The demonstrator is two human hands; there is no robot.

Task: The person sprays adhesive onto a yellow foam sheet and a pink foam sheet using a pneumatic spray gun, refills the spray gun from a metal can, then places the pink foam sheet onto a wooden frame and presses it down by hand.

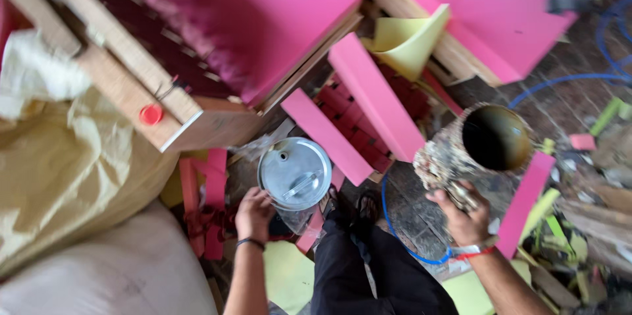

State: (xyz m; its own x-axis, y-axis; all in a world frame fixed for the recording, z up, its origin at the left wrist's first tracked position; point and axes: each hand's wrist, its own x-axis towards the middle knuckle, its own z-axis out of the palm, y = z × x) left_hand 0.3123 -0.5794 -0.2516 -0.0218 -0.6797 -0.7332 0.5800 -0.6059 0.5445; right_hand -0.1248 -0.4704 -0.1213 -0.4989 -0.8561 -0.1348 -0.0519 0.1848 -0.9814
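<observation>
My left hand point(253, 214) grips the side of a round metal container with a silver lid point(294, 172), low in the middle of the head view. My right hand point(463, 215) holds up a crusted, grimy can point(475, 146) by its lower side; the can's dark open mouth tilts toward me. A dark band sits on my left wrist, a red and white band on my right. My black trouser leg and sandal point(364, 208) show between the two hands.
Pink foam boards point(276, 12) lie on wooden frames point(125, 84) above. Pink foam strips point(375, 94) and yellow sheets point(411, 42) litter the floor. A blue hose point(566, 80) runs at right. A tan sack point(59, 170) and pale cushion fill the left.
</observation>
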